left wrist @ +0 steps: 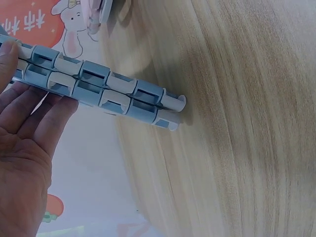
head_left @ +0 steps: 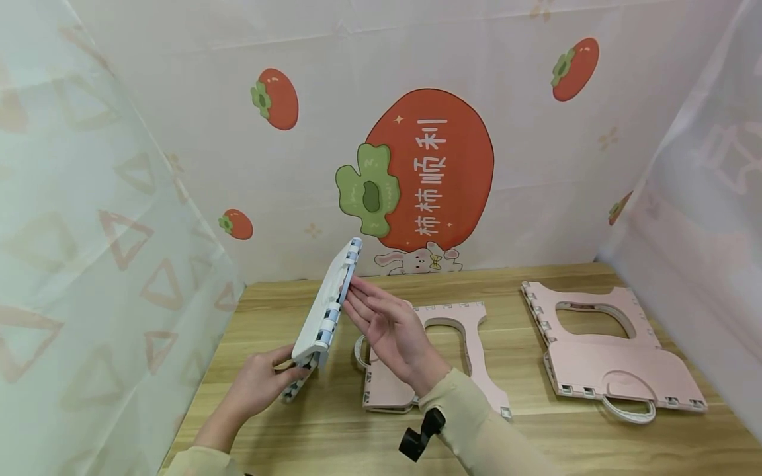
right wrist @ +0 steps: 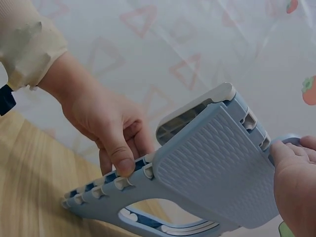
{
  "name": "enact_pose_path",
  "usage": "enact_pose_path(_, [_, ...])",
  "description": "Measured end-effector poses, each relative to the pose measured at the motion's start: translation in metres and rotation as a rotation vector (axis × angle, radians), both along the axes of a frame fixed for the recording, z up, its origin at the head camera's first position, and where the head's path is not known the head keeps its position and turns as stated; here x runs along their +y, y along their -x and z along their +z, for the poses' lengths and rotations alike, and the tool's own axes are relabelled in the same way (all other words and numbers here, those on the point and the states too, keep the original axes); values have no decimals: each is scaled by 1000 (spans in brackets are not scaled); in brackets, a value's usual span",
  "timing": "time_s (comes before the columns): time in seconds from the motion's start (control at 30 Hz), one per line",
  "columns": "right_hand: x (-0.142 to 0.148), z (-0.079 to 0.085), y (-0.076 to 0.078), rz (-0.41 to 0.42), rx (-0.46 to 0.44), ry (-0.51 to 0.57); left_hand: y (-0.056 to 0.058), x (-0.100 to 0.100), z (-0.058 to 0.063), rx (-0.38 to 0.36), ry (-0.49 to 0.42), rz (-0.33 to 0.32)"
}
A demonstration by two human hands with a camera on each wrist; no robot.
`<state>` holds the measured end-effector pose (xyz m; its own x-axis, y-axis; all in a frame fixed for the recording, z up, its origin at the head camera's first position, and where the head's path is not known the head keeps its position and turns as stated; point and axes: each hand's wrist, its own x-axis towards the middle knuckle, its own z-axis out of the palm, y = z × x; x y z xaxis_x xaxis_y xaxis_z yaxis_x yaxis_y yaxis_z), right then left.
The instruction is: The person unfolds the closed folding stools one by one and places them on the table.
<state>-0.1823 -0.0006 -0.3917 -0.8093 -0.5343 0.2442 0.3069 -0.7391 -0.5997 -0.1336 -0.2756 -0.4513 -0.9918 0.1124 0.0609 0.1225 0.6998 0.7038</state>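
A blue-and-white folding step stool (head_left: 326, 304), folded flat, is held tilted over the wood-grain table. My left hand (head_left: 257, 383) pinches its lower hinged edge, thumb on one side and fingers on the other, as the left wrist view also shows. My right hand (head_left: 389, 327) has its palm turned up and its fingers fairly straight, touching the stool's right edge. In the right wrist view, the right hand (right wrist: 298, 182) is beside a blue handle loop (right wrist: 285, 139); its fingertips are partly hidden. The textured blue top (right wrist: 212, 158) and an oval opening show there.
A pink folded step stool (head_left: 387, 383) lies flat behind my right hand, partly covered by it. Another pink folded stool (head_left: 619, 363) lies at the right, its white handle (head_left: 630, 411) toward me. Printed cloth walls (head_left: 309, 165) enclose the table (head_left: 333, 436) at the back and sides.
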Motion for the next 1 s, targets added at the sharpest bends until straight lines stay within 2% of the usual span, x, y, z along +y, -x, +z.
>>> enact_pose_path(0.4, [-2,5,-2,-14,12,-7,1,4,-3,14,-21,4])
enact_pose_path(1.0, [-5,8,-1,-29,21,-29,3,6,0,-35,-55,30])
